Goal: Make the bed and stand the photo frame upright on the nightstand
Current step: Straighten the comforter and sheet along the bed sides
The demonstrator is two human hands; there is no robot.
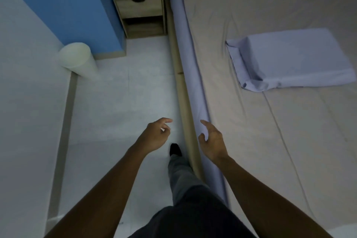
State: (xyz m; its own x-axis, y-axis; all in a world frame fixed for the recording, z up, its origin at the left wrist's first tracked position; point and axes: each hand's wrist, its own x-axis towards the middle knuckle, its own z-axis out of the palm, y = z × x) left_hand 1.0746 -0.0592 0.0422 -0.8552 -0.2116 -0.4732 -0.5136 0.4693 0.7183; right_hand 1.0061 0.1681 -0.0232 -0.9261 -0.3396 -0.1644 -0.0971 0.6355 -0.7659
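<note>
One bed (270, 25), one folded sheet (289, 62), one nightstand (140, 6) ahead of my hands: left hand (156, 135) and right hand (211, 141) both spread, empty. No legible writing.

No readable text, labels, brands, numbers or signs anywhere.

We have just one camera, worn on the head, and through it we look forward and steeply down from standing height, with the floor (116, 102) on our left, the bed (270, 141) on our right, and the nightstand (140, 6) far off at the top.
</note>
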